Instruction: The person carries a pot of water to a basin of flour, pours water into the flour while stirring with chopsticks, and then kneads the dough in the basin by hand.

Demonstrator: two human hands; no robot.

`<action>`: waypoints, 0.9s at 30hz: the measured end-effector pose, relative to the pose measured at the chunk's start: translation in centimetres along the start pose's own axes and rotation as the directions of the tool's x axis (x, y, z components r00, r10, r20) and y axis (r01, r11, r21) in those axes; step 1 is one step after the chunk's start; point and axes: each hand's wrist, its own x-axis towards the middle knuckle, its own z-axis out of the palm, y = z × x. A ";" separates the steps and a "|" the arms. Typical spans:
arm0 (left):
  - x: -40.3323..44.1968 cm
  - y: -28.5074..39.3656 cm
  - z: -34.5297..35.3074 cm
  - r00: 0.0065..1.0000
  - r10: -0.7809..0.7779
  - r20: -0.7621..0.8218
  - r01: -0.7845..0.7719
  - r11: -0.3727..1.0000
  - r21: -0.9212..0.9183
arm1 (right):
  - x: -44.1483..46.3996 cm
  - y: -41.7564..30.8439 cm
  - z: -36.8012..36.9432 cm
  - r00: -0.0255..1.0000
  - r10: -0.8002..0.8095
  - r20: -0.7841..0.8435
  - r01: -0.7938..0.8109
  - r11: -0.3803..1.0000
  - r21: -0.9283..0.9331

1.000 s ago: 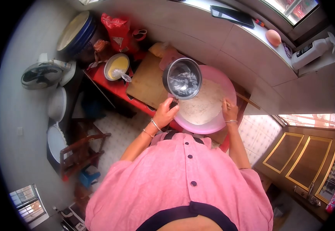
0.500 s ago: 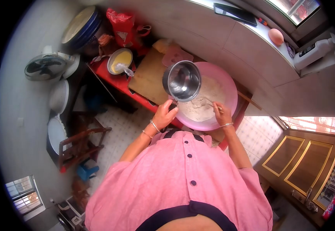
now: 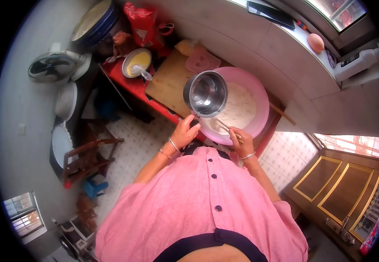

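My left hand [image 3: 186, 132] is closed round the dark handle of a metal pot [image 3: 206, 94], held over the left side of a pink basin [image 3: 262, 94]. Shiny metal shows inside the tilted pot, with perhaps a little liquid. White flour [image 3: 241, 105] covers the bottom of the basin. At the basin's near edge, my right hand [image 3: 242, 142] grips chopsticks [image 3: 224, 125], whose tips reach into the flour just below the pot.
A wooden board [image 3: 167, 83] lies left of the basin on a red-covered table [image 3: 125, 81]. On it sits a pink heart-shaped item [image 3: 202, 60]. A bowl with yellow contents [image 3: 136, 63] stands further left. A wooden stick [image 3: 282, 114] juts out at the right.
My right hand has moved left and toward me along the basin, bringing the chopsticks below the pot. The pot stays over the basin in my left hand. The view has shifted slightly.
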 end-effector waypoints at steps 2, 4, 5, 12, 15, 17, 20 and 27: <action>-0.2 -0.2 0.3 1.000 -0.005 -0.005 0.005 1.000 -0.029 | -0.3 1.9 1.4 0.999 -0.003 0.039 0.002 1.000 0.017; -0.4 -0.1 0.4 0.999 -0.033 0.011 0.034 0.997 -0.067 | 0.6 5.9 2.0 0.999 0.000 0.044 0.000 1.000 -0.018; -0.4 -0.1 0.4 0.998 -0.062 0.021 0.064 0.993 -0.103 | 1.7 5.6 0.6 0.974 0.219 0.052 -0.224 0.962 0.156; -0.7 -0.8 0.4 0.996 0.078 -0.051 -0.077 0.997 0.023 | 5.3 6.0 -8.1 0.973 0.081 -0.217 -0.107 0.988 -0.109; -0.8 -0.2 0.5 0.998 -0.062 -0.018 0.060 0.993 -0.102 | 3.1 6.0 -5.3 0.969 0.014 -0.247 -0.070 0.974 -0.217; -0.4 -0.8 0.7 0.999 -0.016 -0.032 0.015 0.998 -0.056 | 1.5 5.2 -2.1 0.969 -0.096 -0.228 0.030 0.961 -0.276; -0.6 -1.0 0.5 1.000 -0.019 -0.019 0.018 0.999 -0.026 | 0.7 3.7 -1.1 0.970 -0.121 -0.212 0.072 0.972 -0.225; -0.5 0.2 0.7 0.998 -0.053 0.031 0.053 0.999 -0.005 | 0.6 4.4 -2.3 0.984 0.171 0.044 -0.172 0.985 0.014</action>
